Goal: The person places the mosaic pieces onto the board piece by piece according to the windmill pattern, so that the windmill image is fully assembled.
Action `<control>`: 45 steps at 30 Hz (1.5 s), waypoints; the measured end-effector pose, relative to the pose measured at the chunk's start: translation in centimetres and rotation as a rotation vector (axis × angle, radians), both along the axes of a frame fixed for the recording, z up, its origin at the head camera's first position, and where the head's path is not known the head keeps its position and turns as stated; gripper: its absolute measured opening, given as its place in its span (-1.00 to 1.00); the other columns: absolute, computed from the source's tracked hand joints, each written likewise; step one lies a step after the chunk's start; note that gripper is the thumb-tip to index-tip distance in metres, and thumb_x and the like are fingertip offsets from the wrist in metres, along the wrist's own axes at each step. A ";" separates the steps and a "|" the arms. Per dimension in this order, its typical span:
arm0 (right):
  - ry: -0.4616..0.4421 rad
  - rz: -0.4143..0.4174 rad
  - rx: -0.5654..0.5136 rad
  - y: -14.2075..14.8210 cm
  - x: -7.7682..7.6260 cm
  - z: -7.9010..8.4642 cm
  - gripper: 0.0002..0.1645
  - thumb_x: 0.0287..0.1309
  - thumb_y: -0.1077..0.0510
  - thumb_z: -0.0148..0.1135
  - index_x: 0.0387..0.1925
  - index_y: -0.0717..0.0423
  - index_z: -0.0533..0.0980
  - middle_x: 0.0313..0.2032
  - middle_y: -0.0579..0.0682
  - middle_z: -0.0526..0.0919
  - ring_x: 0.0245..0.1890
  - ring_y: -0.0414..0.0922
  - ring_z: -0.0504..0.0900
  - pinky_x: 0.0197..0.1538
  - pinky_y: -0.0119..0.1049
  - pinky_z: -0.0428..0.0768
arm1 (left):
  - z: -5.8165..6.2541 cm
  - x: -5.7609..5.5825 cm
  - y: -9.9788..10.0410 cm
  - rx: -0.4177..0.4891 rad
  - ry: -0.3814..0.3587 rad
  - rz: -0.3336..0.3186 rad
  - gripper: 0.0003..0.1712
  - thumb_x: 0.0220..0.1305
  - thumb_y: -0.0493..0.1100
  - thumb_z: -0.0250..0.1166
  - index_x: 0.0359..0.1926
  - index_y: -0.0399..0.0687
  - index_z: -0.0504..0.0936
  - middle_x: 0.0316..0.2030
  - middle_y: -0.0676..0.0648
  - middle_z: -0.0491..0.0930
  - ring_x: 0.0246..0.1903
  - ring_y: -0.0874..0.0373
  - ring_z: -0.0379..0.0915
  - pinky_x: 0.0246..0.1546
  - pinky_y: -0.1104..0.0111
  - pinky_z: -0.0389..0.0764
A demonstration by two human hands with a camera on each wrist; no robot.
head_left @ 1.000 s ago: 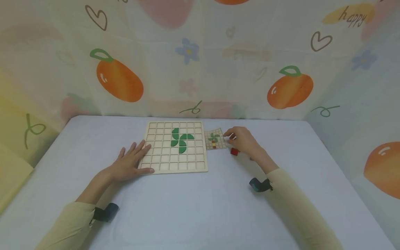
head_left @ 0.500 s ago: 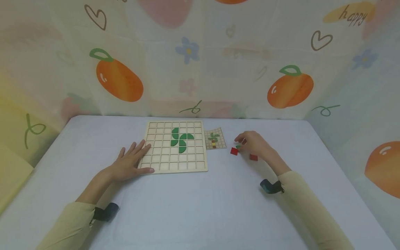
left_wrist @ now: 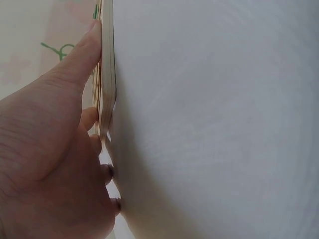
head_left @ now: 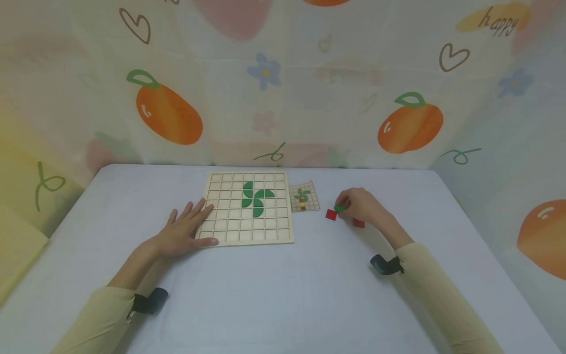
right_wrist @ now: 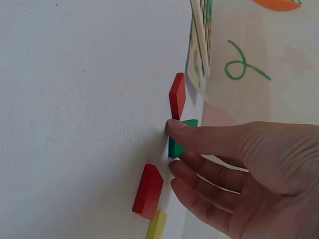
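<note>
My left hand [head_left: 180,235] lies with fingers spread over the left edge of a wooden grid board [head_left: 245,235]; in the left wrist view its thumb runs along the board's side. Several green quarter-circle tiles [head_left: 258,208] form a pinwheel on the board. Beyond the board's right side, my right hand [head_left: 361,205] pinches a green tile [right_wrist: 175,148] between thumb and fingers, close over the table. One red tile [head_left: 331,214] lies just left of the fingertips. Another red tile [head_left: 359,223] is partly covered by the hand in the head view.
A small pattern card [head_left: 311,199] showing a green, yellow and brown design lies against the board's right edge. In the right wrist view a yellow piece [right_wrist: 157,225] shows below the nearer red tile. White cloth [head_left: 274,295] covers the table, with a patterned curtain [head_left: 309,98] behind.
My right hand has left the pattern card's right edge, moved right and down, and closed its fingertips on the green tile. The left hand has stayed in place.
</note>
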State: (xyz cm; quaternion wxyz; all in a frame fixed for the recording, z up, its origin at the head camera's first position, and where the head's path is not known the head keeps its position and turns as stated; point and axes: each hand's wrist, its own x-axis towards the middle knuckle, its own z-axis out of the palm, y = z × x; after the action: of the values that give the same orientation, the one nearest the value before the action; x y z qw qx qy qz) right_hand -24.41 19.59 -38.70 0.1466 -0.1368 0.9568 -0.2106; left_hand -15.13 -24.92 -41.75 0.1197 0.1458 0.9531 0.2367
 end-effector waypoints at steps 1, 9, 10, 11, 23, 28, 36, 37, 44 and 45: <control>0.004 0.002 0.001 0.0 0.0 0.0 -0.71 0.08 0.27 0.42 -0.12 0.19 0.64 -0.20 0.07 0.67 -0.16 0.03 0.58 -0.04 -0.14 0.63 | 0.0 0.0 0.0 -0.001 -0.001 0.000 0.14 0.17 0.35 0.28 0.53 -0.15 0.00 0.53 -0.30 -0.22 0.47 -0.36 -0.45 0.33 -0.29 -0.48; 0.031 0.009 -0.005 0.2 0.1 0.0 -0.77 0.06 0.27 0.43 -0.19 0.15 0.64 -0.28 0.03 0.66 -0.20 0.01 0.53 -0.04 -0.12 0.59 | 0.0 0.0 -0.1 -0.004 0.005 0.002 0.14 0.17 0.35 0.28 0.53 -0.15 0.01 0.53 -0.30 -0.22 0.47 -0.37 -0.44 0.32 -0.30 -0.47; 0.037 0.016 -0.009 0.3 0.1 0.0 -0.79 0.07 0.27 0.43 -0.21 0.15 0.65 -0.29 0.03 0.67 -0.21 0.01 0.54 -0.03 -0.12 0.59 | 0.0 0.0 -0.1 -0.001 0.005 0.001 0.15 0.16 0.35 0.28 0.53 -0.16 0.00 0.52 -0.30 -0.22 0.46 -0.38 -0.44 0.32 -0.30 -0.47; 0.043 0.024 -0.014 0.3 0.1 0.0 -0.81 0.07 0.28 0.43 -0.22 0.15 0.65 -0.30 0.02 0.68 -0.22 0.01 0.55 -0.03 -0.11 0.59 | 0.0 0.0 -0.1 -0.002 0.002 0.003 0.14 0.17 0.35 0.28 0.53 -0.15 0.00 0.53 -0.30 -0.22 0.47 -0.37 -0.45 0.32 -0.30 -0.47; 0.119 0.101 -0.155 0.6 0.0 0.6 -0.80 0.15 0.36 0.33 -0.16 0.22 0.67 -0.24 0.05 0.70 -0.19 0.00 0.60 0.00 -0.10 0.63 | 0.2 -0.1 0.1 0.002 0.001 0.006 0.14 0.17 0.34 0.28 0.53 -0.16 0.01 0.52 -0.31 -0.22 0.47 -0.37 -0.45 0.32 -0.30 -0.47; 0.167 0.117 -0.193 0.2 -0.1 0.7 -0.80 0.11 0.37 0.37 -0.18 0.21 0.68 -0.25 0.04 0.72 -0.22 -0.03 0.64 -0.02 -0.12 0.65 | -0.1 -0.1 0.1 -0.003 0.009 0.001 0.14 0.17 0.35 0.28 0.53 -0.16 0.01 0.52 -0.31 -0.21 0.46 -0.38 -0.44 0.32 -0.31 -0.46; 0.219 0.152 -0.225 -0.6 0.0 1.4 -0.82 0.10 0.39 0.36 -0.20 0.24 0.69 -0.26 0.05 0.73 -0.22 -0.03 0.66 -0.03 -0.10 0.65 | -0.3 -0.1 0.1 -0.002 0.015 -0.001 0.14 0.16 0.36 0.27 0.52 -0.16 0.02 0.52 -0.31 -0.21 0.46 -0.38 -0.44 0.32 -0.31 -0.47; 0.218 0.153 -0.223 -0.7 -0.1 1.4 -0.81 0.12 0.39 0.35 -0.20 0.24 0.69 -0.25 0.05 0.72 -0.21 -0.03 0.67 -0.02 -0.10 0.65 | -0.2 -0.1 0.1 -0.002 0.015 0.000 0.14 0.16 0.36 0.28 0.52 -0.16 0.02 0.52 -0.31 -0.21 0.46 -0.38 -0.44 0.32 -0.31 -0.47; 0.182 0.151 -0.208 -1.5 -0.4 1.8 -0.77 0.18 0.38 0.30 -0.10 0.26 0.67 -0.19 0.07 0.70 -0.16 -0.02 0.67 0.01 -0.12 0.65 | -0.1 0.1 0.1 0.004 0.010 0.001 0.14 0.16 0.35 0.28 0.52 -0.17 0.02 0.52 -0.32 -0.20 0.46 -0.40 -0.43 0.31 -0.32 -0.45; 0.181 0.151 -0.207 -1.6 -0.3 1.8 -0.75 0.17 0.37 0.30 -0.09 0.26 0.66 -0.18 0.07 0.70 -0.17 -0.02 0.67 0.00 -0.13 0.65 | -0.1 0.1 0.1 0.002 0.008 0.003 0.14 0.17 0.35 0.28 0.52 -0.17 0.02 0.52 -0.31 -0.20 0.46 -0.39 -0.43 0.32 -0.31 -0.46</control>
State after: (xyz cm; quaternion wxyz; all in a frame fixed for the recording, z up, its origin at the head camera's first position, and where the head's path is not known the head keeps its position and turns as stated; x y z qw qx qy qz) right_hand -24.76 17.95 -36.87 0.0605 -0.2412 0.9262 -0.2833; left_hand -15.02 -24.83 -41.80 0.1152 0.1456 0.9535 0.2375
